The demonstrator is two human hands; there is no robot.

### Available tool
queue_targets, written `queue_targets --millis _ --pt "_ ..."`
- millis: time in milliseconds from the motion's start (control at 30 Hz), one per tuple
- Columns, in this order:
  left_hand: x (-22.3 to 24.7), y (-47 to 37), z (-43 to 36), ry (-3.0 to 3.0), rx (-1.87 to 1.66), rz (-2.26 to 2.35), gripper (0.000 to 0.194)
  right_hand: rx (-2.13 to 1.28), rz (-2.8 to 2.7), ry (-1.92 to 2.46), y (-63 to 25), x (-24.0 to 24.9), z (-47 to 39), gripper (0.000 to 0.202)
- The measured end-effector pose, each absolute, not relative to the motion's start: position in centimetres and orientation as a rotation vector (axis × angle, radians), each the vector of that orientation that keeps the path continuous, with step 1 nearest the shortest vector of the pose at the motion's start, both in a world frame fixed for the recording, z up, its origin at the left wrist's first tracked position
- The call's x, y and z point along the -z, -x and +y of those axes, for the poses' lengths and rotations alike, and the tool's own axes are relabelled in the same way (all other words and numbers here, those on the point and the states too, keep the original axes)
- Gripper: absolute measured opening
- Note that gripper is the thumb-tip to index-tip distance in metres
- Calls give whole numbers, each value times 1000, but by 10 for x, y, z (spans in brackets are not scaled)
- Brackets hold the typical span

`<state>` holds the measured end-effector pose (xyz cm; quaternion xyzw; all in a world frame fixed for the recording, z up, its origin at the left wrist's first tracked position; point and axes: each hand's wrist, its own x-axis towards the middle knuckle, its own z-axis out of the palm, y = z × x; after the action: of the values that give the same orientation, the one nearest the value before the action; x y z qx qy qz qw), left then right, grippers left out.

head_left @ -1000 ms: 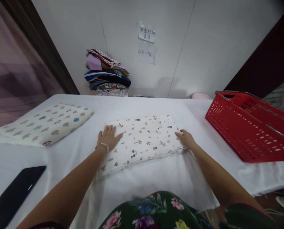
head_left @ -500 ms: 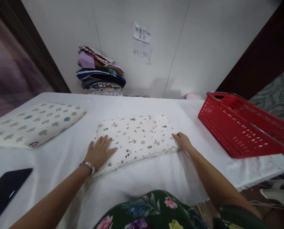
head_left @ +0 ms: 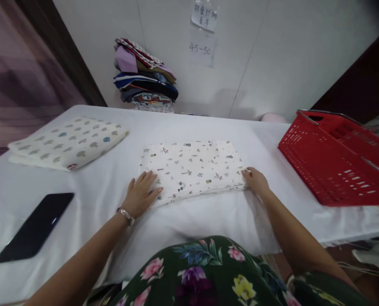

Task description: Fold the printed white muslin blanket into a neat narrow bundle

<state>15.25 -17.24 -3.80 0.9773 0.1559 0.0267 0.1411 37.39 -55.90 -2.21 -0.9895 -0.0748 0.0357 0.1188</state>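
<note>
A folded white cloth (head_left: 192,170) printed with small palm trees, pineapples and leaves lies in front of me on the white-covered table (head_left: 189,216). My left hand (head_left: 141,193) rests flat at its near left corner, fingers spread over the edge. At the near right corner, my right hand (head_left: 255,180) grips the layered edge between thumb and fingers; the fingers underneath are partly hidden. Farther left lies a second folded cloth (head_left: 71,142), cream with grey heart-like shapes, apart from both hands.
A red plastic basket (head_left: 326,165) with metal handles stands at the right table edge. A black phone-like slab (head_left: 35,225) lies at the near left. Behind the table, a stack of folded fabrics (head_left: 145,80) rises against the wall, left of paper notes (head_left: 204,32).
My view has tipped down, shifting everything up and rightward in the picture. The cloth's near left corner sits farther in, beside my left hand. My right hand keeps its hold.
</note>
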Motion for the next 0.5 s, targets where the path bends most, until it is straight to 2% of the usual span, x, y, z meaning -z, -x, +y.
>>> queue_targets --millis 133,233,367,500 --pt "48 -138 -178 -2806 -148 466 55 -90 -285 2931 -372 27 -562 48" --pt "49 -138 -175 -2705 -253 547 53 83 -460 2948 -372 30 -559 48" --pt "37 -149 -164 -2497 -351 823 54 317 -864 2716 -368 34 -529 49" --pt "20 -165 -150 -2185 -232 1083 66 203 -1043 2518 -354 25 -468 51"
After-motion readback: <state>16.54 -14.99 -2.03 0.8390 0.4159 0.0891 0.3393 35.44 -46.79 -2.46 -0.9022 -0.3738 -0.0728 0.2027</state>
